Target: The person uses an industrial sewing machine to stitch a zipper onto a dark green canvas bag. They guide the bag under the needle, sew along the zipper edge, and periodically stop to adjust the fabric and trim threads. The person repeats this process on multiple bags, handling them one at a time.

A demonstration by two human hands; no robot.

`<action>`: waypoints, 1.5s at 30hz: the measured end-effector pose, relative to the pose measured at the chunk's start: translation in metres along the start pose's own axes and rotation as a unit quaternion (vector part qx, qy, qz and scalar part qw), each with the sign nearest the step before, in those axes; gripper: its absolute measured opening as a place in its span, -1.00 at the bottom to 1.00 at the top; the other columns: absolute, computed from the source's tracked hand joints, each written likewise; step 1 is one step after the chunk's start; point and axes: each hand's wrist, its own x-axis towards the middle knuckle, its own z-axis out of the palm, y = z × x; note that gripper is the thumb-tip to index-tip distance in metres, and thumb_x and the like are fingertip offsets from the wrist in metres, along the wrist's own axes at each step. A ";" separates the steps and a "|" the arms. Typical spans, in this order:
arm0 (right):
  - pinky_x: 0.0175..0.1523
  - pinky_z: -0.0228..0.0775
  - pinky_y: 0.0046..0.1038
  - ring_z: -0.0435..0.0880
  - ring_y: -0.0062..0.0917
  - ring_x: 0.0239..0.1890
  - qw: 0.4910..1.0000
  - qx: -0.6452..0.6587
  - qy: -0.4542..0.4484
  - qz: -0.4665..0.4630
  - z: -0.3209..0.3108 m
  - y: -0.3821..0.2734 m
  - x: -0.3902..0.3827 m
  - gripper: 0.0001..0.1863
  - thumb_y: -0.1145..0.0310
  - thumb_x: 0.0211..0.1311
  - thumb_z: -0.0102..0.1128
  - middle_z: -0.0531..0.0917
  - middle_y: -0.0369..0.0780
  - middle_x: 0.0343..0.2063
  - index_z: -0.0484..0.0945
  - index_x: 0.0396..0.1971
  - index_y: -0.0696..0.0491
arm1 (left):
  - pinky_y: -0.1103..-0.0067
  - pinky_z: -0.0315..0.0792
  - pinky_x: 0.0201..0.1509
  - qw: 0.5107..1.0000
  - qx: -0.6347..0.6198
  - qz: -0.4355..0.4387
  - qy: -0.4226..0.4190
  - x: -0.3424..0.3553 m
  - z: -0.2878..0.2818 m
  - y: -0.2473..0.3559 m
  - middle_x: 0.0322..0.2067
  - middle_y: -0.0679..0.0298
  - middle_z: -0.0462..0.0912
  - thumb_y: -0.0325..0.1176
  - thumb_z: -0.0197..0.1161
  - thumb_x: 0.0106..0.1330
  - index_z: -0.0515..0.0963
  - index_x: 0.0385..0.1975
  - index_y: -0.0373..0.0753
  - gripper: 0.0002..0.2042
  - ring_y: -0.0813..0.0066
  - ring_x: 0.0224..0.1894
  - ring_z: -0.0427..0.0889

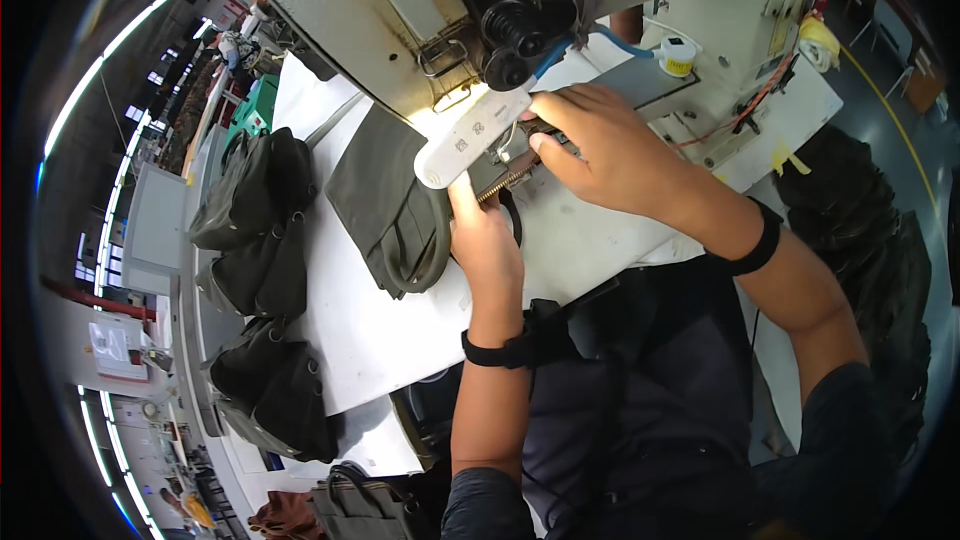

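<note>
A dark olive fabric bag [375, 195] with a looped handle [440, 250] lies under the head of a sewing machine [400, 20]. My left hand [487, 245] is closed on the bag's near edge, beside a brass-coloured zip [505, 183]; its fingertips are partly hidden. To the right of the needle area, my right hand [605, 155] is closed, thumb and fingers bent toward the presser foot. What lies between those fingers is hidden. A white lamp bar [470, 140] covers part of the sewing spot.
Several dark bags [265, 270] line the left side of the white table [385, 340]. More dark fabric pieces [850, 210] are heaped at the right. A small round container with a yellow label [678, 58] stands on the machine bed. Another handled bag [365, 505] sits below the table.
</note>
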 end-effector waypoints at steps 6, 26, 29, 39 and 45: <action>0.08 0.45 0.03 0.74 -0.16 -0.26 0.949 -0.242 -0.196 -0.052 0.000 0.013 0.012 -0.82 0.28 0.24 0.25 0.71 -0.16 -0.45 0.68 -0.35 0.09 | 0.35 0.45 0.26 0.969 -0.188 -0.077 -0.140 0.030 -0.009 -0.012 0.13 0.23 0.65 -0.13 -0.06 0.69 0.45 0.29 -0.28 -0.59 0.37 0.09 0.64; -0.01 0.37 -0.17 0.69 -0.15 -0.31 0.978 -0.177 0.055 0.098 0.062 0.016 0.011 -0.74 0.18 0.16 0.40 0.73 -0.09 -0.43 0.73 -0.43 0.11 | 0.44 0.40 0.21 0.985 0.046 -0.136 -0.100 0.021 -0.017 0.009 0.01 0.34 0.70 -0.10 0.25 0.51 0.62 0.09 -0.21 -0.65 0.56 0.05 0.58; 0.03 0.33 -0.17 0.64 -0.17 -0.25 0.971 -0.209 0.080 0.088 0.066 0.008 0.010 -0.74 0.25 0.10 0.44 0.69 -0.09 -0.39 0.68 -0.37 0.14 | 0.41 0.41 0.21 0.986 0.074 -0.114 -0.099 0.020 -0.025 0.006 0.02 0.34 0.69 -0.12 0.25 0.51 0.62 0.10 -0.23 -0.65 0.55 0.06 0.59; 0.06 0.26 -0.17 0.59 -0.19 -0.21 0.975 -0.166 0.087 0.117 0.052 -0.009 0.003 -0.78 0.31 0.11 0.41 0.64 -0.12 -0.40 0.66 -0.30 0.09 | 0.38 0.48 0.27 0.985 0.088 -0.084 -0.120 0.016 -0.036 0.013 0.08 0.28 0.68 -0.28 0.29 0.49 0.58 0.17 -0.25 -0.67 0.50 0.09 0.64; 0.13 0.27 -0.19 0.59 -0.20 -0.14 0.974 -0.147 0.101 0.139 0.050 -0.009 0.001 -0.71 0.31 0.12 0.40 0.67 -0.14 -0.31 0.67 -0.17 0.10 | 0.38 0.52 0.28 0.976 0.152 0.012 -0.154 0.017 -0.037 0.009 0.10 0.24 0.69 -0.30 0.27 0.51 0.55 0.22 -0.28 -0.64 0.47 0.12 0.66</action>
